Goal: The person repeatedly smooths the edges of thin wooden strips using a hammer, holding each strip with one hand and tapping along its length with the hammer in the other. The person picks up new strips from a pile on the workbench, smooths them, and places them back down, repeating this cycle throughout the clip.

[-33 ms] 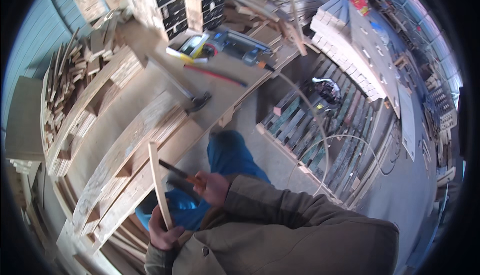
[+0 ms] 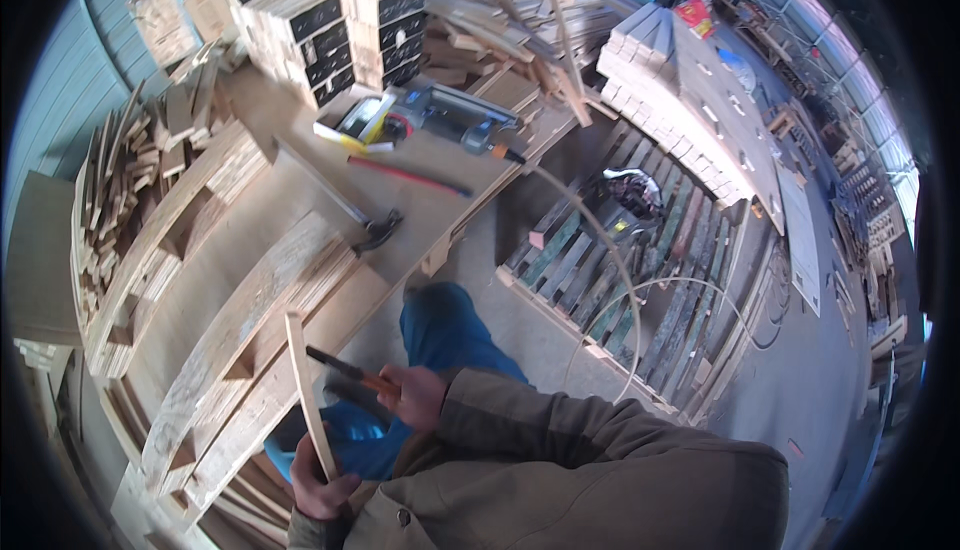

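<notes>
Low in the head view, my left hand (image 2: 320, 482) is closed around the lower end of a narrow pale wooden strip (image 2: 303, 380), which stands tilted up in front of my lap. My right hand (image 2: 418, 397) grips the orange-brown handle of a dark-bladed tool (image 2: 335, 363), perhaps a knife. Its blade points left toward the strip; whether the two touch I cannot tell. Just beyond the strip lies a stack of curved, layered wooden pieces (image 2: 240, 335) on the workbench (image 2: 290, 188).
On the bench lie a claw hammer (image 2: 378, 232), a red bar (image 2: 410, 176) and a nail gun (image 2: 465, 122) with its hose (image 2: 600, 215). Block stacks (image 2: 375, 25) stand behind. To the right, a slatted pallet (image 2: 590, 280) sits on the floor near a plank pile (image 2: 660, 80).
The whole view has shifted slightly, so the bench and pallet appear a little farther left. Both hands keep their grip, with the strip and tool in nearly the same relation.
</notes>
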